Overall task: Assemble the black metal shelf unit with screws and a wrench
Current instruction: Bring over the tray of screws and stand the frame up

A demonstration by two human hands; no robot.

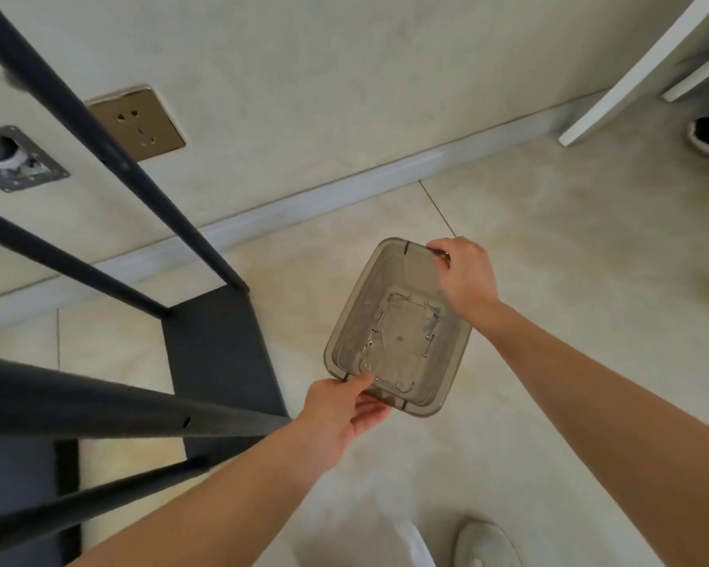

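Observation:
A clear grey plastic bin [346,321] is held above the floor between both hands. Several silver screws [402,341] and small metal parts lie scattered on its bottom. My left hand [340,411] grips the bin's near rim, thumb inside. My right hand [465,276] grips the far right corner of the rim. The black metal shelf unit [218,349] stands to the left, its dark panel on the floor and its black posts [111,145] rising toward the camera. One near post shows a screw hole [187,422]. No wrench can be made out.
The wall carries a brass socket plate [138,124] and a metal plate with a hole [13,159]. A skirting board [344,186] runs along the tiled floor. A white furniture leg [631,75] stands at top right. A white shoe [486,542] shows at the bottom.

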